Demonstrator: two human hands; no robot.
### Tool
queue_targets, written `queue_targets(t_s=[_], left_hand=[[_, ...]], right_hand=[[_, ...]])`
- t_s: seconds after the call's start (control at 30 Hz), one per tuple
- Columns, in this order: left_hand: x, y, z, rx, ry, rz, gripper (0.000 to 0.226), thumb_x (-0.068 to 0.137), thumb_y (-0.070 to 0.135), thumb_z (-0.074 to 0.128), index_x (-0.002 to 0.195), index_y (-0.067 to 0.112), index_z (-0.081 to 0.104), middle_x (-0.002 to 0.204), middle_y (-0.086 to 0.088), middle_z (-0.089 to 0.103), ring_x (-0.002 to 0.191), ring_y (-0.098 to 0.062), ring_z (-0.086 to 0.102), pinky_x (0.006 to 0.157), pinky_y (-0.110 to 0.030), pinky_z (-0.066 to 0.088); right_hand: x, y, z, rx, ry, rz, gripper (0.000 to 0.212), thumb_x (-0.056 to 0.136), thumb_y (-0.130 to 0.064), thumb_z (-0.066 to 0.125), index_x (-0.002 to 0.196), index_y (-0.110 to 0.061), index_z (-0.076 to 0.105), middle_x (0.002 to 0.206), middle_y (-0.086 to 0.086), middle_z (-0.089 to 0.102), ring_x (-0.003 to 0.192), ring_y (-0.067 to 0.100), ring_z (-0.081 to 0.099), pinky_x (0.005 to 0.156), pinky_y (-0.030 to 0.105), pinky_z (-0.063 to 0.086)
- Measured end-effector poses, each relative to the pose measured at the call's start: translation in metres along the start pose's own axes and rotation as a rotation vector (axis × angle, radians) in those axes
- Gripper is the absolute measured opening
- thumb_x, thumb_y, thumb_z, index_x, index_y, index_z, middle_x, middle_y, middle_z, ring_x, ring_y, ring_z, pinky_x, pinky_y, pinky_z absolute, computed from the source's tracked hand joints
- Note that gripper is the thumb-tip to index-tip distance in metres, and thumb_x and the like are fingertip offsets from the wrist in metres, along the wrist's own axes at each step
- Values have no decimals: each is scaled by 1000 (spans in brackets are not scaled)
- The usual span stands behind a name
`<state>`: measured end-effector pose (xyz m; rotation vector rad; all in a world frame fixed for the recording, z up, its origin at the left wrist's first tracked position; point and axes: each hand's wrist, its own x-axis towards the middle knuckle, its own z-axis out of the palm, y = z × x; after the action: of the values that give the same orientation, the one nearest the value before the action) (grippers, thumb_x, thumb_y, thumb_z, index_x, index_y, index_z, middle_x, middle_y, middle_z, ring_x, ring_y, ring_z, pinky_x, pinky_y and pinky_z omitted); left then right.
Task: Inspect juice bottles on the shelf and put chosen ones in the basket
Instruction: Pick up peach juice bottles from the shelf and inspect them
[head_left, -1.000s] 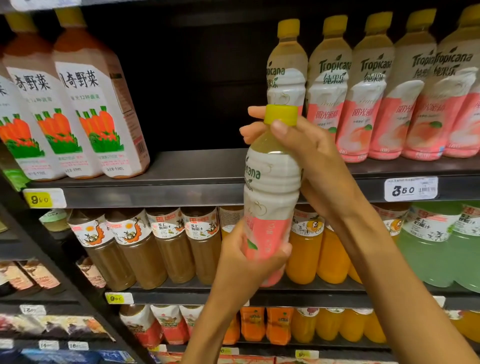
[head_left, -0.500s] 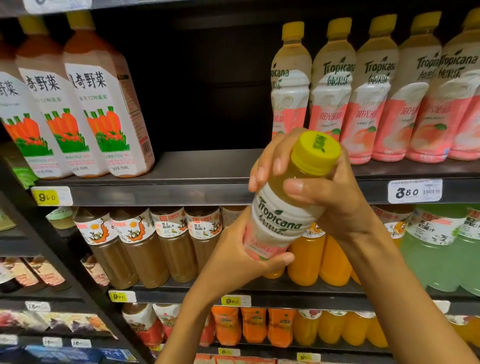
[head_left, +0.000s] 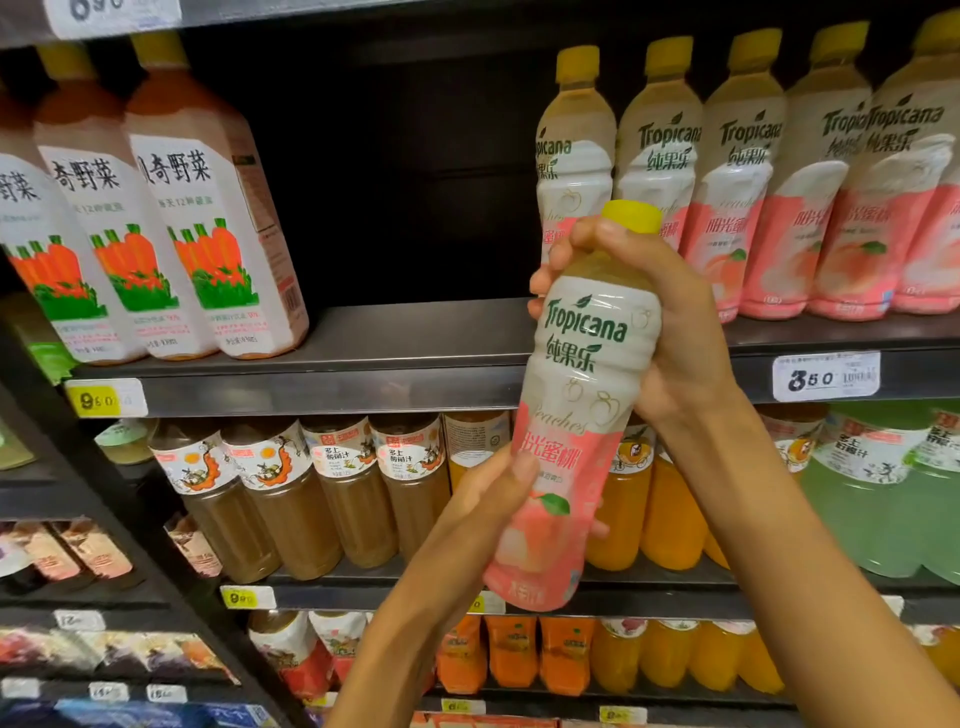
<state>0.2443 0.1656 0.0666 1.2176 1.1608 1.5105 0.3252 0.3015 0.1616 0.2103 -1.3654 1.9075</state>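
Observation:
A Tropicana peach juice bottle (head_left: 582, 395) with a yellow cap and a white and pink label is held nearly upright in front of the shelf, its front label facing me. My right hand (head_left: 670, 332) wraps its neck and upper body from behind. My left hand (head_left: 483, 499) grips its lower half from the left, thumb on the pink label. More of the same Tropicana bottles (head_left: 737, 176) stand in a row on the upper shelf (head_left: 415, 343) behind. No basket is in view.
Carrot vegetable juice bottles (head_left: 208, 244) stand at the upper left, with a dark gap between them and the Tropicana row. Brown tea bottles (head_left: 291, 493), orange juice bottles (head_left: 670, 519) and green drinks (head_left: 883, 499) fill the shelf below. Price tags (head_left: 826, 375) line the shelf edges.
The bottle went from upright with its side showing, through a tilt toward me, back to nearly upright with its front label facing me. Both hands kept hold throughout.

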Motion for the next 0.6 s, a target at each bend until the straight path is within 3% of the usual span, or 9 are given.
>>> queue_targets(t_s=[0.1, 0.2, 0.3, 0.47, 0.6], left_hand=[[1, 3, 3, 12, 33, -11, 69, 72, 70, 60, 113, 15, 63, 98, -13, 72, 83, -24, 70, 74, -34, 55], [2, 5, 6, 48, 131, 19, 59, 76, 69, 54, 109, 22, 65, 96, -8, 74, 84, -20, 71, 70, -26, 55], [2, 5, 8, 40, 150, 29, 55, 72, 72, 48, 106, 33, 66, 99, -3, 74, 91, -17, 71, 72, -25, 56], [0, 6, 12, -112, 75, -40, 55, 75, 70, 50, 111, 32, 68, 108, -9, 71, 97, -24, 69, 83, -34, 56], [-2, 5, 14, -229, 74, -108, 86, 56, 72, 72, 125, 23, 57, 111, -7, 70, 99, -23, 68, 85, -38, 55]], right_hand=[[5, 0, -1, 10, 65, 49, 18, 82, -21, 57, 84, -14, 74, 81, 2, 72, 82, 18, 71, 75, 32, 57], [9, 2, -8, -174, 175, 45, 24, 84, -33, 60, 94, -15, 72, 91, 4, 74, 94, 20, 70, 84, 36, 56], [6, 5, -7, -232, 172, -33, 26, 93, -35, 55, 86, -20, 75, 89, 4, 74, 87, 16, 70, 78, 32, 57], [5, 6, -2, -224, 135, 21, 30, 97, -32, 52, 100, -7, 68, 96, 7, 74, 89, 22, 70, 71, 33, 58], [8, 2, 2, -134, 212, 59, 26, 97, -23, 50, 92, -6, 69, 87, 7, 76, 79, 19, 72, 65, 33, 60]])
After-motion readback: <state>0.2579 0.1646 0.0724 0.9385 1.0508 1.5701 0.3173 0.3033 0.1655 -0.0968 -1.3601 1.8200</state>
